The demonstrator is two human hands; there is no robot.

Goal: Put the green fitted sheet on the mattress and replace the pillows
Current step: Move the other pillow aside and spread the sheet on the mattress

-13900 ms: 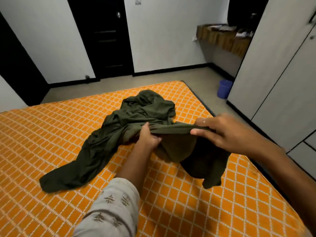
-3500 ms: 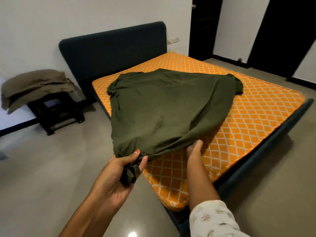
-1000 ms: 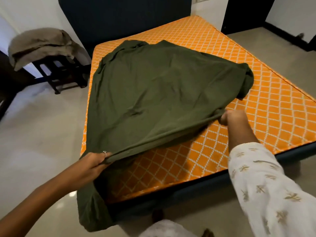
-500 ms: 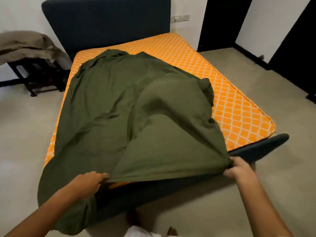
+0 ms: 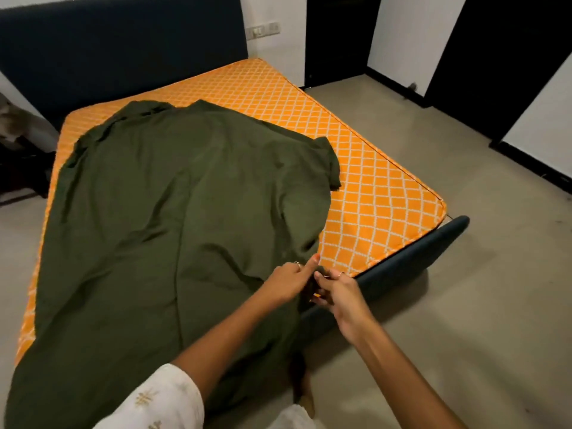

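Observation:
The green fitted sheet lies spread over the left and middle of the orange patterned mattress. Its near edge hangs over the foot of the bed. The mattress's right strip and far edge stay bare. My left hand and my right hand meet at the sheet's near right edge, by the foot rail. Both pinch a bunched bit of the green fabric between them, and my left index finger points out. No pillow shows clearly.
A dark blue headboard stands at the far end, and the frame's foot rail runs below the mattress. A dark stool with brownish fabric sits at the left edge. Dark doorways are behind on the right.
My hands, which were apart and holding the sheet's edge up, have come together at its near right edge. The billowed sheet has settled flat on the mattress.

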